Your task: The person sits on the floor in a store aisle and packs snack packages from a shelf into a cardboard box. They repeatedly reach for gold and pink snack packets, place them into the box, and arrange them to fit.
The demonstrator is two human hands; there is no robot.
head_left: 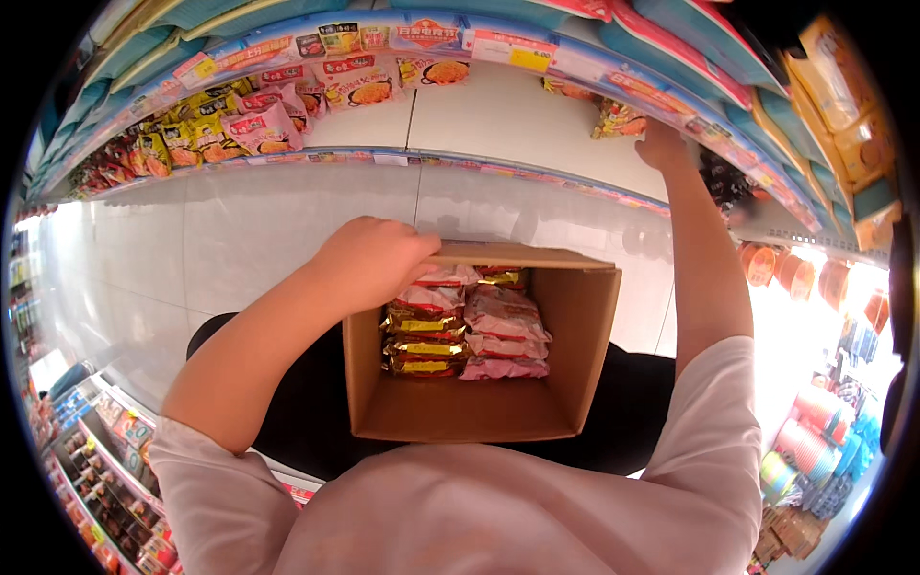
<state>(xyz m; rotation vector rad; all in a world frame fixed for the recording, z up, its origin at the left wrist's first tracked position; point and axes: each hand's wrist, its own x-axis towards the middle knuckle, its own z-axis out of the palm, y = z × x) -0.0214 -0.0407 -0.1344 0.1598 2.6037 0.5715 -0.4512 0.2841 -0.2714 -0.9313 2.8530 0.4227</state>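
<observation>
An open cardboard box (pixel 470 410) rests on my lap, with several gold-and-yellow packets (pixel 422 349) and pink packets (pixel 506 321) stacked inside in two rows. My left hand (pixel 376 264) is closed over the far left rim of the box, its fingertips partly hidden behind the edge. Stretched forward and right, my right hand (pixel 663 146) reaches onto the low shelf (pixel 517 110). It is closed at the right side of a yellow-and-red instant noodle packet (pixel 618 120); the overhanging shelf edge hides part of the fingers.
Yellow noodle packets (pixel 196 139) and pink noodle packets (pixel 264 127) fill the shelf's left part. A price strip (pixel 517 50) runs along the overhanging upper shelf. Dark packages (pixel 728 182) stand right of my right hand. Another stocked shelf (pixel 105 460) is at lower left; stacked goods (pixel 815 431) stand at right.
</observation>
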